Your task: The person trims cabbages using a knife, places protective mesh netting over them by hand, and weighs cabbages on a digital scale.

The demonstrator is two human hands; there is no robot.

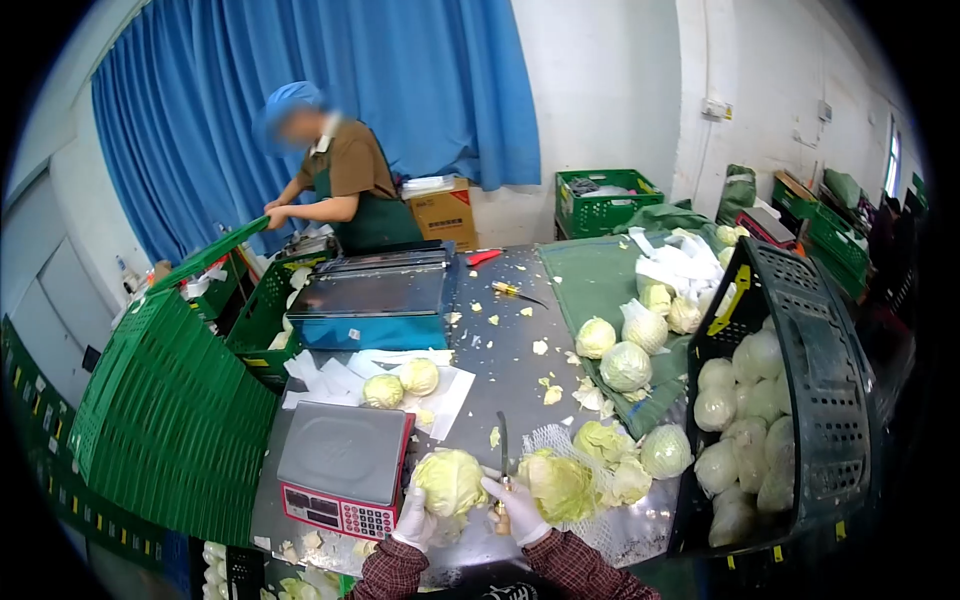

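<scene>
A pale green cabbage is held up near the front edge of the metal table. My left hand, in a white glove, is closed around its left side. My right hand, gloved too, grips a knife with a dark curved blade pointing away from me; its fingertips are at the cabbage's right side. Right of that hand, a leafier cabbage lies on white foam netting, beside loose outer leaves and a netted cabbage.
Left stand a scale and stacked green crates. Two cabbages lie on white sheets behind the scale. A black crate holds wrapped cabbages at right. Another curved knife lies farther back. A co-worker grips a green crate.
</scene>
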